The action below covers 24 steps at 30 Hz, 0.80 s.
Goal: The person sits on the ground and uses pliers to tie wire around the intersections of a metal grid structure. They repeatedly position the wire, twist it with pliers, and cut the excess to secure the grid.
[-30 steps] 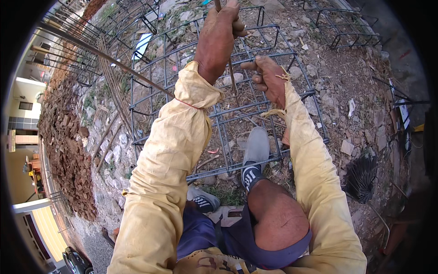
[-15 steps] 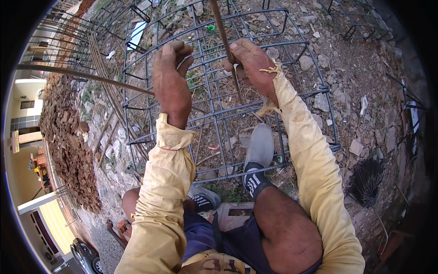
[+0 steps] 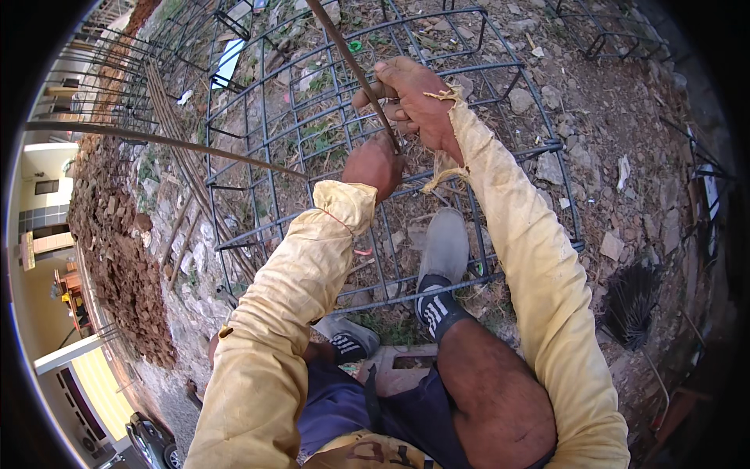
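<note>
A long brown steel rod point(image 3: 351, 64) slants down from the upper edge across a cage of dark steel bars point(image 3: 268, 142). My right hand point(image 3: 422, 100) is curled round the rod, its fingertips showing to the left of it. Just below, at the rod's lower end, is my left hand point(image 3: 373, 167), closed against it; the back of that hand hides most of its fingers. A second brown rod point(image 3: 168, 141) comes in from the left, its near end by my left wrist. Worn yellow sleeves cover both forearms, and a torn strip point(image 3: 445, 181) dangles from the right cuff.
Beneath the cage lies rubble with dry grass. More bar frames point(image 3: 617, 35) stand at the far right. Several long rods point(image 3: 168, 117) lie left of the cage, beside a mound of brown earth point(image 3: 117, 250). A bundle of thin dark wires point(image 3: 630, 306) is at the right.
My left hand has moved right and down from above the cage to the rod's lower end, and has closed. The rod's top has tilted left; my right hand has shifted slightly left.
</note>
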Each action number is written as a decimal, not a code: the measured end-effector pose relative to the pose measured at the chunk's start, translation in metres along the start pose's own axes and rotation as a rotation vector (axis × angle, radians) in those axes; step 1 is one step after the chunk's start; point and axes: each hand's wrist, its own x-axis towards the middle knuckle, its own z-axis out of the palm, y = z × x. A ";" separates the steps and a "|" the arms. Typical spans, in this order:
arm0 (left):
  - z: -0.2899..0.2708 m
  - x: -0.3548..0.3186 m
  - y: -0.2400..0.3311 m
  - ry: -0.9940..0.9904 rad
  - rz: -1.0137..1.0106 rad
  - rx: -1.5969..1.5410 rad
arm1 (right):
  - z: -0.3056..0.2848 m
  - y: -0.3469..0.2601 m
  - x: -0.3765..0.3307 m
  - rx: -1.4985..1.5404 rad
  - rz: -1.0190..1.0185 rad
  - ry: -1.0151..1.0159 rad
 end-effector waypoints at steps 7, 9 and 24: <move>0.005 0.003 -0.015 0.028 0.137 -0.038 | -0.051 0.019 0.015 -0.210 0.138 0.291; 0.007 0.004 -0.014 0.020 0.120 -0.027 | -0.057 0.027 0.016 -0.570 0.222 0.350; 0.025 0.012 -0.027 0.189 0.291 0.097 | -0.057 0.078 0.045 -1.551 0.192 -0.381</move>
